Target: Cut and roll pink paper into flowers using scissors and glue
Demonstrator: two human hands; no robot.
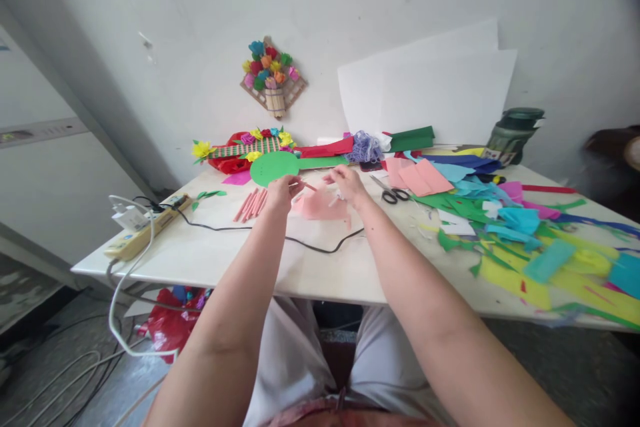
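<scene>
My left hand (283,193) is closed in a pinch on a thin rolled pink paper stick (306,185) that points right, just above the white table (210,253). My right hand (346,185) hovers a little to the right with its fingers curled over a pink paper sheet (320,207); what they hold, if anything, I cannot make out. Several more pink paper rolls (250,204) lie on the table left of my left hand. A green paper circle (274,167) lies just behind both hands.
Black-handled scissors (393,193) lie right of my hands. Coloured paper scraps (520,240) cover the right side. A power strip (145,230) with a black cable (310,247) sits at left. Paper flower crafts (245,147) and white sheets (430,93) stand against the wall.
</scene>
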